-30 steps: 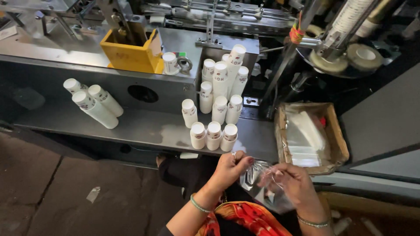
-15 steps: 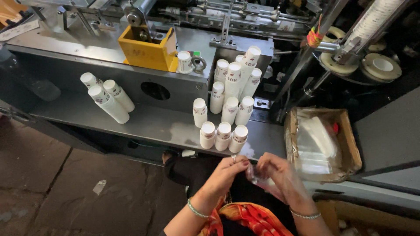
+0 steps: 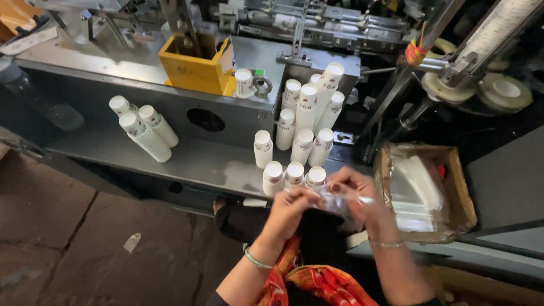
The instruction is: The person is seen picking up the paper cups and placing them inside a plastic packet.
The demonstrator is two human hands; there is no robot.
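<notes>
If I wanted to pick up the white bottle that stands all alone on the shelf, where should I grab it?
Probably around the middle of the lone white bottle, coming from its left or from above. It stands upright, its round body fits a wrap of fingers, and that side is bare metal shelf. Other bottles crowd its right.

Clear bag [image 3: 338, 199]: thin, see-through plastic, lower centre of the frame, pinched between the left hand [image 3: 290, 207] and the right hand [image 3: 362, 195].
Cardboard box [image 3: 456, 187]: brown, open-topped, right of centre; clear flat bags [image 3: 419, 190] are stacked inside.
Yellow box [image 3: 195, 71]: open, upper centre-left, on the grey machine top.
Bottle labels [image 3: 306, 106]: white bands with dark print and a small reddish mark, on the white bottles at centre.
</notes>
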